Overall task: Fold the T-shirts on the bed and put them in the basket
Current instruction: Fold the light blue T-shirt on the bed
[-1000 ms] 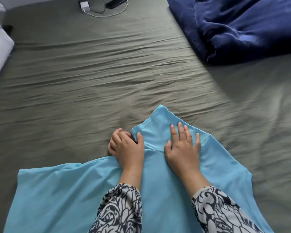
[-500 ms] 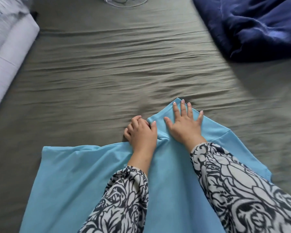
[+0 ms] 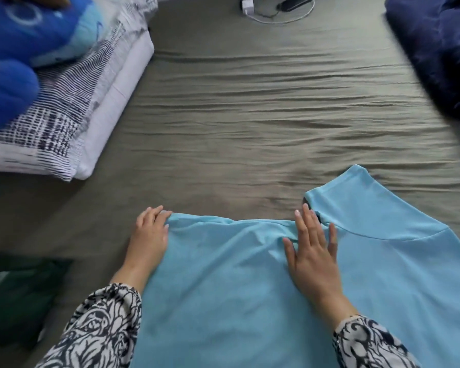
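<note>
One light-blue T-shirt (image 3: 250, 288) spread flat on the bed (image 3: 250, 115), near edge, both hands on it. Soft, thin knit by the look of the small ripples: light, limp, no stiffness of its own, likely to sag and slide on itself when lifted. Best taken at seams and corners, shoulder and hem, where doubled cloth gives something to pinch; best smoothed with a flat palm before each fold.

Left hand (image 3: 149, 235) at the shirt's far left corner, fingers (image 3: 157, 212) curled over the edge and gripping the cloth. Right hand (image 3: 312, 251) laid flat on the fabric beside the collar opening, fingers straight and slightly spread, pressing, holding nothing. Right sleeve of the shirt (image 3: 356, 189) stretched out toward the far right, not yet folded in.

No basket in sight, so nothing to say of its contents. Dark green cloth (image 3: 19, 293) at the lower left, too blurred to name. Elsewhere: stacked pillows (image 3: 72, 115) at the left, navy blanket (image 3: 441, 49) at the far right, charger and cable (image 3: 271, 9) at the top.

Judged from this: folding barely begun.
</note>
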